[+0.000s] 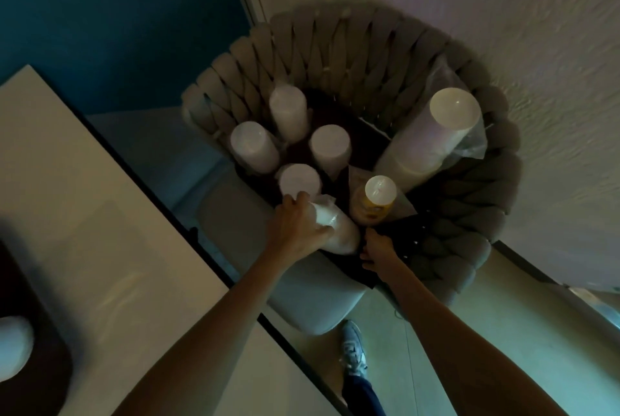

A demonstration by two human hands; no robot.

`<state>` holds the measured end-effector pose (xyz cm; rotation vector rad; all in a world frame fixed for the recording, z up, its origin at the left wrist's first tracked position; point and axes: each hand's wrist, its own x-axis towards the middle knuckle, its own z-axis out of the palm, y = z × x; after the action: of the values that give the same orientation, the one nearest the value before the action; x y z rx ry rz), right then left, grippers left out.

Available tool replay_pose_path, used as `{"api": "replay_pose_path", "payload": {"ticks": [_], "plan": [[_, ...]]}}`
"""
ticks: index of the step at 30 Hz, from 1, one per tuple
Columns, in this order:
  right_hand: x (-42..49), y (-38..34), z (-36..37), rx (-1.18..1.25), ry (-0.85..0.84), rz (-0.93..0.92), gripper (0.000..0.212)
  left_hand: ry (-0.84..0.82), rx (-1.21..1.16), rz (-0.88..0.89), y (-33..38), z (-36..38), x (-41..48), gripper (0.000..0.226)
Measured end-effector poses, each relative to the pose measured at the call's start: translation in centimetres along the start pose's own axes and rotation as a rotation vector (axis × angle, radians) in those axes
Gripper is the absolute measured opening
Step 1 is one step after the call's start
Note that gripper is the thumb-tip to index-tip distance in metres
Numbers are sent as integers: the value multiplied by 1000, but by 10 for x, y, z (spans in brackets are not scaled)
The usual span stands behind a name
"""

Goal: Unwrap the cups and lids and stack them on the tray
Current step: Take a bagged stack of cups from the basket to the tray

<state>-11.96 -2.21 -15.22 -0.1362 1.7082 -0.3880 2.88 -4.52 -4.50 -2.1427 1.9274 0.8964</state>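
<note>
Nearest, at the lower left, the dark tray [50,331] lay on the pale table [100,181] with one white stack [13,345] on it, well apart from the rest of the work. Both forearms reached forward and down, over the table's edge, to a dark box [406,231] resting on the seat of a woven chair [335,43].

The left hand [295,231] had its fingers curled round the upper end of a wrapped sleeve of cups [339,231], which leaned in the box's near corner. The right hand [377,249], just beside it, seemed to grip the box's near rim, probably to steady it; blur made the fingers hard to read.

The sleeve would likely be light but long and floppy, its film slick and crinkly, and the cups inside easy to dent. A grip round the middle, rather than the loose plastic at the end, seemed safer for lifting it.

Farther in stood four more white sleeves [330,144], a short yellow-printed sleeve [375,201] and a tall wide sleeve [432,137] in loose film, all still wrapped.
</note>
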Motion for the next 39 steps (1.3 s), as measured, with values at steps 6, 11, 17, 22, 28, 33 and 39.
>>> {"api": "replay_pose_path", "payload": {"ticks": [6,11,17,22,28,33,39], "plan": [[16,2,26,111,-56,113,62,-116,-25,-40,-34,-16,18,63],[22,2,38,193,-125,175,61,-139,-63,-15,-45,-18,23,60],[-3,-5,58,338,-213,170,76,-187,-78,30,-45,-35,11,65],[-58,-21,72,511,-261,84,100,-93,-215,20,-42,-84,-24,64],[-154,-73,92,600,-308,-135,104,24,-496,-53,-48,-163,-78,84],[-237,-114,120,409,-292,-440,87,118,-718,-170,-72,-208,-127,65],[-339,-111,173,17,-239,-904,78,285,-796,-165,-112,-223,-189,71]]}}
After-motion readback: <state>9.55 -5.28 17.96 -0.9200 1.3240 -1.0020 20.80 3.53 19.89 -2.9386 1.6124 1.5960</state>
